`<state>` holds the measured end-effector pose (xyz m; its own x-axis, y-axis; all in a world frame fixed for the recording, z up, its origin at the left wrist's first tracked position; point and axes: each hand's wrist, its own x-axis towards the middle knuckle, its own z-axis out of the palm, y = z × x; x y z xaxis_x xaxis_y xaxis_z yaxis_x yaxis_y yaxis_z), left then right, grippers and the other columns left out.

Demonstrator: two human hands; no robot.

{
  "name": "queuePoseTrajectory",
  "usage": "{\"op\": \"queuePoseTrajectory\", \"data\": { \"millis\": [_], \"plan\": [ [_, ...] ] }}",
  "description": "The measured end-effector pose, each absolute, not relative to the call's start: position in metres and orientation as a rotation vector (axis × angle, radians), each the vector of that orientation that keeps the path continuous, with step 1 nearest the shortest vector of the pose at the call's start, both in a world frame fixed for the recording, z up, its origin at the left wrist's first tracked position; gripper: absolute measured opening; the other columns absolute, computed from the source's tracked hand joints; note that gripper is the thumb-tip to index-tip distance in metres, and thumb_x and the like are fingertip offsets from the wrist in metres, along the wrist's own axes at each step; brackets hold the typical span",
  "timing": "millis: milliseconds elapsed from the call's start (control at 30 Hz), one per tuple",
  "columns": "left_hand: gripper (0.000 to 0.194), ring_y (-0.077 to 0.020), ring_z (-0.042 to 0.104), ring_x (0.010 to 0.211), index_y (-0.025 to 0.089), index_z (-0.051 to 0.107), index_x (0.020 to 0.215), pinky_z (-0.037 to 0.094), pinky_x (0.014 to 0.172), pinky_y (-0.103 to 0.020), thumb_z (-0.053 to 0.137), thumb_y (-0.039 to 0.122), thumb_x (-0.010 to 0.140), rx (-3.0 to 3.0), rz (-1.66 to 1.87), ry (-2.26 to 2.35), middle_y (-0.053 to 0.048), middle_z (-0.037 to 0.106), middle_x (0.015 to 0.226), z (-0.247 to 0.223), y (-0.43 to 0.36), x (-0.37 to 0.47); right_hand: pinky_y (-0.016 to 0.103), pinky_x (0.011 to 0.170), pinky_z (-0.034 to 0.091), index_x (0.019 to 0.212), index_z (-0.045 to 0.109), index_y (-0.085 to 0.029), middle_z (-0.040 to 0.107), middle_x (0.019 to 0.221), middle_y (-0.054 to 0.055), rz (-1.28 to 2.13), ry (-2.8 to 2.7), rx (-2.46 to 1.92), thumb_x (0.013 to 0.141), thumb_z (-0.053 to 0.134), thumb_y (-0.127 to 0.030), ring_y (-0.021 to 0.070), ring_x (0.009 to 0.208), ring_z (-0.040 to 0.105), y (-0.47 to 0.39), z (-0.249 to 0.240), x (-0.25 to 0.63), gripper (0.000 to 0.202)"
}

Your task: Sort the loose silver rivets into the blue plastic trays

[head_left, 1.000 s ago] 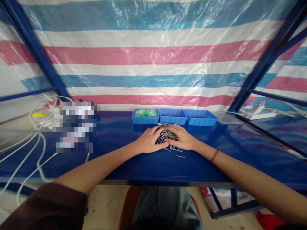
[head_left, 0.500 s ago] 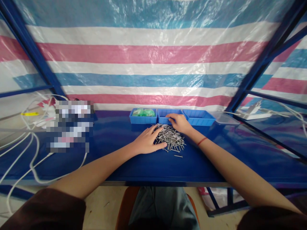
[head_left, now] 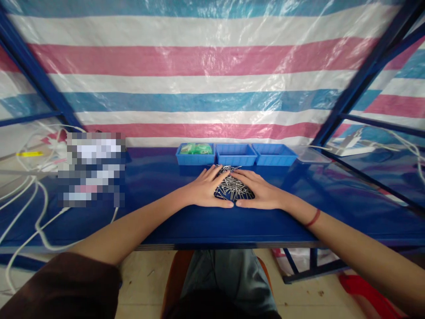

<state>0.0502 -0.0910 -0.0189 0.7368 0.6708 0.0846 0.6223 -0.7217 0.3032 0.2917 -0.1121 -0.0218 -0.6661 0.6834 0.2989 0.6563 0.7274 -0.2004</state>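
Note:
A heap of silvery screws or nails lies on the blue table, too small to tell which. My left hand rests against the heap's left side, fingers spread and thumb stretched along the near edge. On the right side, my right hand lies with its thumb and fingers apart. Both thumb tips nearly meet in front of the heap, so the hands frame it. Behind it stand three blue bins: the left bin holds a green plastic bag; the middle bin and right bin show bare insides.
White cables and pixelated items cover the table's left part. A clear plastic lid lies right of the bins, with a white power strip farther right. Blue frame posts rise on both sides before a striped sheet.
My right hand has come from the middle bin down to the heap's right side, its fingers now spread. The heap is more compact, and the lone piece in front is no longer visible. The view has shifted slightly.

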Motion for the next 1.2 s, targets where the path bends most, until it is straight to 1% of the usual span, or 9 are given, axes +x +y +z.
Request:
{"op": "queuePoseTrajectory", "data": {
  "millis": [167, 267, 367, 467, 567, 767, 900, 1000, 1200],
  "plan": [
    [0.07, -0.0321, 0.031, 0.133, 0.017, 0.034, 0.136, 0.027, 0.109, -0.048, 0.052, 0.056, 0.081, 2.775, 0.546, 0.952, -0.015, 0.033, 0.144, -0.028, -0.088, 0.064, 0.048, 0.095, 0.041, 0.121, 0.05, -0.017, 0.054, 0.119, 0.016, 0.008, -2.476, -0.924, 0.088, 0.048, -0.039, 0.0275, 0.11, 0.05, -0.1, -0.031, 0.283, 0.04],
    [0.042, -0.0289, 0.049, 0.115, 0.017, 0.047, 0.121, 0.038, 0.099, -0.047, 0.052, 0.039, 0.085, 2.77, 0.708, 0.989, -0.014, 0.05, 0.126, -0.031, -0.084, 0.067, 0.043, 0.092, 0.044, 0.114, 0.053, -0.017, 0.057, 0.11, 0.014, 0.015, -2.458, -0.876, 0.09, 0.046, -0.034, 0.0244, 0.102, 0.054, -0.096, -0.027, 0.278, 0.03],
    [0.024, -0.0253, 0.055, 0.103, 0.018, 0.052, 0.107, 0.043, 0.092, -0.044, 0.053, 0.028, 0.085, 2.709, 0.872, 0.981, -0.01, 0.058, 0.109, -0.031, -0.078, 0.069, 0.039, 0.088, 0.046, 0.111, 0.054, -0.018, 0.059, 0.105, 0.012, 0.065, -2.431, -0.859, 0.091, 0.046, -0.033, 0.0223, 0.099, 0.057, -0.091, -0.023, 0.275, 0.026],
    [0.021, -0.0223, 0.058, 0.099, 0.018, 0.051, 0.104, 0.046, 0.088, -0.039, 0.054, 0.02, 0.083, 2.568, 1.014, 0.954, -0.008, 0.062, 0.102, -0.032, -0.07, 0.072, 0.036, 0.083, 0.048, 0.106, 0.057, -0.017, 0.063, 0.098, 0.01, 0.138, -2.37, -0.864, 0.089, 0.049, -0.031, 0.0208, 0.092, 0.06, -0.078, -0.02, 0.273, 0.023],
    [0.028, -0.0209, 0.059, 0.101, 0.017, 0.048, 0.111, 0.047, 0.089, -0.039, 0.051, 0.016, 0.083, 2.453, 1.11, 0.99, -0.009, 0.061, 0.105, -0.034, -0.064, 0.073, 0.035, 0.079, 0.049, 0.103, 0.059, -0.017, 0.067, 0.099, 0.008, 0.257, -2.321, -0.901, 0.087, 0.052, -0.031, 0.0198, 0.088, 0.062, -0.065, -0.017, 0.271, 0.022],
    [0.031, -0.0226, 0.051, 0.113, 0.019, 0.05, 0.113, 0.041, 0.098, -0.042, 0.05, 0.014, 0.082, 2.536, 1.14, 1.019, -0.01, 0.055, 0.114, -0.037, -0.068, 0.072, 0.034, 0.075, 0.05, 0.116, 0.053, -0.016, 0.068, 0.099, 0.008, 0.313, -2.261, -1.037, 0.087, 0.052, -0.034, 0.0192, 0.083, 0.065, -0.065, -0.014, 0.278, 0.035],
    [0.026, -0.0237, 0.049, 0.114, 0.022, 0.054, 0.111, 0.041, 0.097, -0.045, 0.05, 0.02, 0.085, 2.552, 1.047, 1.136, -0.008, 0.054, 0.118, -0.035, -0.074, 0.072, 0.034, 0.073, 0.049, 0.104, 0.062, -0.017, 0.068, 0.101, 0.008, 0.18, -2.335, -1.107, 0.087, 0.051, -0.034, 0.0186, 0.08, 0.064, -0.074, -0.004, 0.286, 0.026],
    [0.023, -0.0234, 0.05, 0.113, 0.024, 0.057, 0.109, 0.04, 0.097, -0.046, 0.047, 0.025, 0.088, 2.556, 1.018, 1.224, -0.006, 0.055, 0.119, -0.034, -0.078, 0.072, 0.033, 0.074, 0.048, 0.095, 0.065, -0.017, 0.068, 0.094, 0.007, 0.106, -2.357, -1.063, 0.085, 0.053, -0.032, 0.0179, 0.08, 0.062, -0.083, 0.005, 0.288, 0.021],
    [0.024, -0.0226, 0.05, 0.113, 0.023, 0.058, 0.109, 0.04, 0.097, -0.043, 0.043, 0.03, 0.092, 2.608, 0.99, 1.301, -0.006, 0.056, 0.118, -0.033, -0.08, 0.073, 0.034, 0.079, 0.044, 0.082, 0.067, -0.017, 0.063, 0.086, 0.007, 0.054, -2.55, -0.887, 0.076, 0.066, -0.037, 0.0195, 0.083, 0.057, -0.101, 0.008, 0.271, 0.021]
  ]
}}
